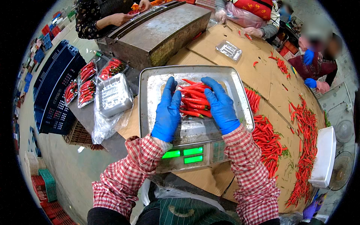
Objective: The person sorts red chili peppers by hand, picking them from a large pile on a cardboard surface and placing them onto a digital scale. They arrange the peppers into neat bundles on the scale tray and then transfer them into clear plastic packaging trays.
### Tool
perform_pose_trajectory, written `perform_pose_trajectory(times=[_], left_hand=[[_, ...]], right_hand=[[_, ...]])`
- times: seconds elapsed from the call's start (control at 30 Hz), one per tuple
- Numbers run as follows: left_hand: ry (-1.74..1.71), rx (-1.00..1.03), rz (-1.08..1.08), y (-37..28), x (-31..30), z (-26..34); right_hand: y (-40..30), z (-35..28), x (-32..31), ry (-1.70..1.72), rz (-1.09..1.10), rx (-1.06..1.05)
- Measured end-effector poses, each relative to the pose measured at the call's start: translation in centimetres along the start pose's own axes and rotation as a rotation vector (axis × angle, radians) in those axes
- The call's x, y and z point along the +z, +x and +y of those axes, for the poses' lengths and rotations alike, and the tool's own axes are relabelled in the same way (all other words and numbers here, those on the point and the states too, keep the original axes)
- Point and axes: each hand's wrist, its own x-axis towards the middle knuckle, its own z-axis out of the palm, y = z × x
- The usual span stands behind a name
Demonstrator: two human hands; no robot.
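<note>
A bunch of red chili peppers (195, 98) lies heaped on the metal pan (149, 84) of a digital scale (209, 153), its green display lit. What looks like a clear plastic tray shows partly beneath the peppers. My left hand (167, 115), in a blue glove, cups the left side of the bunch. From the right, my right hand (222, 107), gloved the same way, presses its fingers against the peppers. Most stems point toward the lower right of the bunch.
Stacked clear trays (114, 95) and packed chili trays (87, 91) stand left of the scale. Loose chilies (267, 143) lie to the right on cardboard (253, 76). A metal box (160, 33) sits beyond the pan. Blue crates (56, 87) stand far left. Other people work across the table.
</note>
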Motion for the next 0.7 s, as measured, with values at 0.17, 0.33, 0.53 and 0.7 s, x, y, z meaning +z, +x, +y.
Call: perform_pose_trajectory(times=[0.17,0.33,0.53,0.7], left_hand=[[-0.076,-0.019,-0.007,0.2,-1.1,0.3],[0.202,0.066,-0.104,0.0,-1.9,2.3],[0.747,0.494,-0.096,0.1,-1.9,2.7],[0.875,0.572,-0.303,-0.5,-2.9,3.6]], right_hand=[[0.0,0.3,-2.3,-0.079,0.07,-0.081],[-1.4,-0.4,-5.3,-0.299,-0.002,-0.021],[-1.5,-0.5,-5.3,-0.589,-0.114,-0.247],[-2.1,-1.7,-5.2,-0.511,-0.13,-0.223]])
